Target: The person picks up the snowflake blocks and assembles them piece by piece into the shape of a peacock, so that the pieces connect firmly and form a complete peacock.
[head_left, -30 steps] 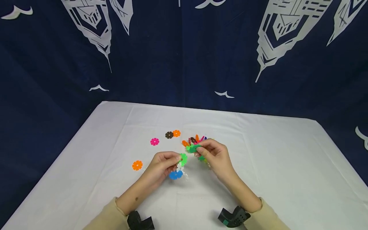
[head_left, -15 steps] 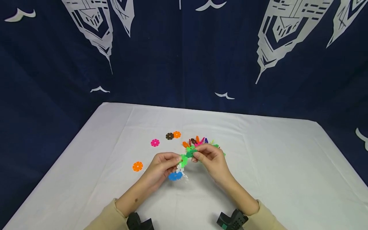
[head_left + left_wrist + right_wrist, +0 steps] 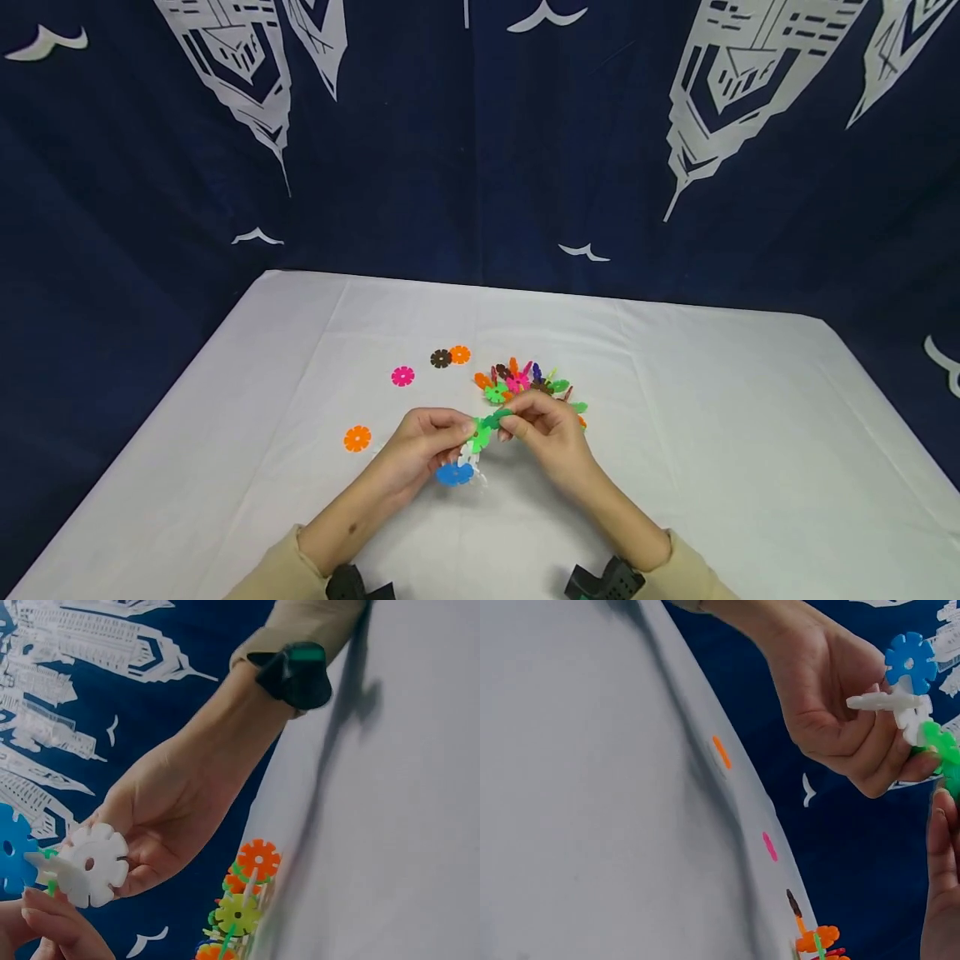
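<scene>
My left hand (image 3: pixel 420 450) pinches a light green notched plastic disc (image 3: pixel 481 437) between thumb and fingers. White notched discs (image 3: pixel 94 864) and a blue disc (image 3: pixel 454 474) hang joined below it. In my right hand (image 3: pixel 555 429) a darker green disc (image 3: pixel 495 419) is pinched, its edge meeting the light green one. Whether their slots interlock cannot be told. Just beyond the right hand lies a joined cluster of multicoloured discs (image 3: pixel 517 383), partly hidden by that hand.
Loose on the white-covered table (image 3: pixel 712 433) lie a pink disc (image 3: pixel 402 376), an orange disc (image 3: pixel 357 438), and a brown disc (image 3: pixel 441 358) against another orange disc (image 3: pixel 460 355). A dark blue patterned curtain (image 3: pixel 480 167) stands behind the table.
My right hand has moved left and toward me, bringing the darker green disc from apart to against the light green one. More of the cluster shows. The left hand has dipped slightly.
</scene>
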`<state>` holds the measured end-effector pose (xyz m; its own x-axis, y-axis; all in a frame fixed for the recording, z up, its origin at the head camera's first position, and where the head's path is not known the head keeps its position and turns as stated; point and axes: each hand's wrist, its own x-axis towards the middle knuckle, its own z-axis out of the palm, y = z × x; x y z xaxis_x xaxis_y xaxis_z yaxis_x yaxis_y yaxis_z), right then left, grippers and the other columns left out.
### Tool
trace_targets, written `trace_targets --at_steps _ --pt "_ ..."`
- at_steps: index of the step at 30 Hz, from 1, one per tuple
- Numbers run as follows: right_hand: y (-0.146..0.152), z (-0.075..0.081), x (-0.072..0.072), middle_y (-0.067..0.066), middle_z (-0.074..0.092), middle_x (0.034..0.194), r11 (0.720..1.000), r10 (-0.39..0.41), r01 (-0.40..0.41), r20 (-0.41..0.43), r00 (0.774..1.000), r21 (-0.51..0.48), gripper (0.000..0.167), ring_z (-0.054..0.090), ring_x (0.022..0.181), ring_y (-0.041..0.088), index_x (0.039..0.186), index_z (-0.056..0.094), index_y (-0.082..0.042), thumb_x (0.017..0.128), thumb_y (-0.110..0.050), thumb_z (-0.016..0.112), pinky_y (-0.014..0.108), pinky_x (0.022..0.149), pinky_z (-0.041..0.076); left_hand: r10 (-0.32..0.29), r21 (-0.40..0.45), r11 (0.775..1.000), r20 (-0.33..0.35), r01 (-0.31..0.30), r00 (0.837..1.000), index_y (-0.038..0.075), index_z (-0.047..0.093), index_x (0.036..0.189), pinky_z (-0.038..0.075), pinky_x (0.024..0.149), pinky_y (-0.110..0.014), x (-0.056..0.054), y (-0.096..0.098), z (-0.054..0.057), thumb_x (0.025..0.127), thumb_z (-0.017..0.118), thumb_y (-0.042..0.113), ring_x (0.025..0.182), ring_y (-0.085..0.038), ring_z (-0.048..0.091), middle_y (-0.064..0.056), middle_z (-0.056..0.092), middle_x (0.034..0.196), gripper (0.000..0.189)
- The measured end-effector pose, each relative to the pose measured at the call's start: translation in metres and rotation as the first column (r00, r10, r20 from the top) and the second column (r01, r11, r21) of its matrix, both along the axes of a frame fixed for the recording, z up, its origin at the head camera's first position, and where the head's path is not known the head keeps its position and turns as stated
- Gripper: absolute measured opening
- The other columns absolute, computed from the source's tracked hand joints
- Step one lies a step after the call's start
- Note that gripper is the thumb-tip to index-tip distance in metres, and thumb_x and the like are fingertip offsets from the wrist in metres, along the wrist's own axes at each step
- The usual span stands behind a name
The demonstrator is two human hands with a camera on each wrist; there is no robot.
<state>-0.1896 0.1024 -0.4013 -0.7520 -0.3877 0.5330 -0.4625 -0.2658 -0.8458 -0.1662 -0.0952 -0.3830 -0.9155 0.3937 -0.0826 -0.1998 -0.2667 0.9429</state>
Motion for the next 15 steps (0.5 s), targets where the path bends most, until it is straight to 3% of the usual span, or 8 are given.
trace_targets --at_steps 5,8,12,15 --pt "0.002 0.000 0.002 0.015 0.060 0.079 0.999 -0.009 0.012 -0.088 0.996 0.039 0.005 0.060 0.073 0.018 0.090 0.061 0.006 0.088 0.009 0.058 0.030 0.067 0.053 -0.063 0.004 0.998 -0.057 0.063 0.996 0.008 0.072 0.085 0.035 0.048 -0.014 -0.002 -0.003 -0.004 0.089 0.061 0.009 0.053 -0.006 0.046 0.003 0.055 0.062 0.011" --pt "0.006 0.004 0.000 0.012 0.064 0.083 0.987 -0.060 0.080 -0.144 0.988 0.140 0.011 0.061 0.074 0.018 0.091 0.065 0.002 0.084 0.010 0.061 0.030 0.067 0.053 -0.063 -0.030 0.998 -0.084 0.061 0.994 0.003 0.071 0.087 0.039 0.050 -0.015 -0.007 -0.003 -0.009 0.089 0.064 0.012 0.054 -0.007 0.047 0.002 0.056 0.062 0.012" --pt "0.018 0.013 -0.013 0.007 0.068 0.094 0.913 -0.177 0.247 -0.229 0.957 0.326 0.020 0.062 0.080 0.016 0.102 0.070 -0.003 0.082 0.003 0.068 0.029 0.068 0.052 -0.006 -0.158 0.987 -0.143 -0.017 0.990 -0.008 0.066 0.093 0.052 0.063 -0.022 -0.014 -0.002 -0.018 0.088 0.066 0.011 0.061 -0.011 0.060 -0.004 0.064 0.070 0.020" --pt "0.037 0.024 -0.029 0.009 0.067 0.097 0.829 -0.344 0.390 -0.186 0.921 0.401 0.022 0.060 0.081 0.015 0.108 0.068 -0.002 0.087 -0.004 0.066 0.025 0.067 0.051 0.063 -0.271 0.955 -0.217 -0.122 0.974 -0.010 0.065 0.095 0.054 0.071 -0.031 -0.016 -0.004 -0.018 0.086 0.068 0.008 0.071 -0.020 0.067 -0.011 0.068 0.079 0.020"
